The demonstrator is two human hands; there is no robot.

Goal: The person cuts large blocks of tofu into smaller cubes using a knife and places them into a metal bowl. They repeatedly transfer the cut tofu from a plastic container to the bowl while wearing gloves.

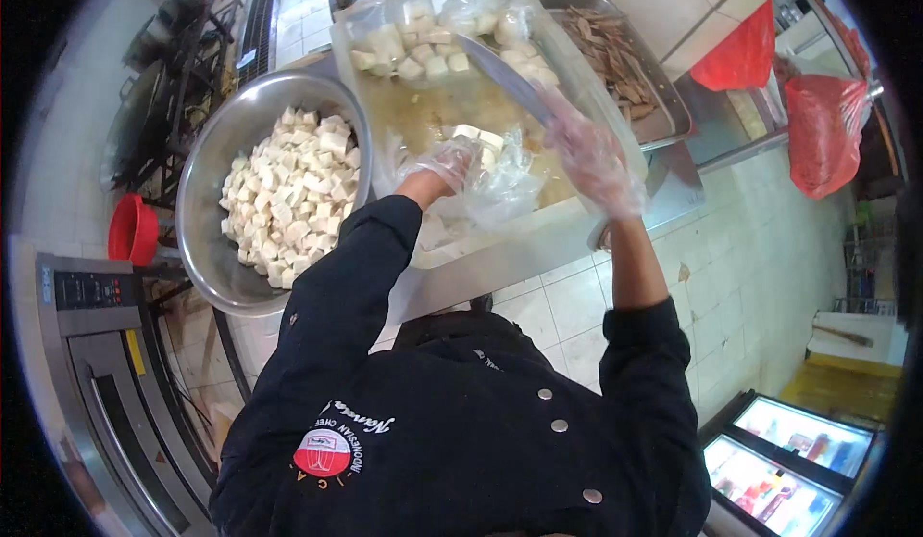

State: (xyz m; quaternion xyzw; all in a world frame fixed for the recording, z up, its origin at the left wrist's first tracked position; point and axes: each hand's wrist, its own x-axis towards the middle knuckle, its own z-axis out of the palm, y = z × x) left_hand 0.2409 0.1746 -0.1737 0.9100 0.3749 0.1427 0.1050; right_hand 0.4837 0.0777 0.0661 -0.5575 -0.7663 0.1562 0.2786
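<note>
My right hand (588, 158), in a clear plastic glove, grips a large kitchen knife (505, 79) whose blade points up and left over a shallow translucent tray (425, 104). Also gloved, my left hand (448, 165) is curled against a few white tofu-like blocks (490, 140) in the tray; its fingertips are partly hidden. A crumpled clear plastic bag (508, 194) lies beside these blocks. More white blocks (436, 65) sit along the tray's far side, some inside clear bags (469, 10). Left of the tray, a steel bowl (198, 227) holds many small white cubes (288, 202).
Behind the tray at right is a metal pan (667, 115) of brown strips (606, 54). Red plastic bags (822, 133) hang farther right. A red basin (133, 230) and an oven (108, 364) are at left. A lit display fridge (786, 450) stands lower right.
</note>
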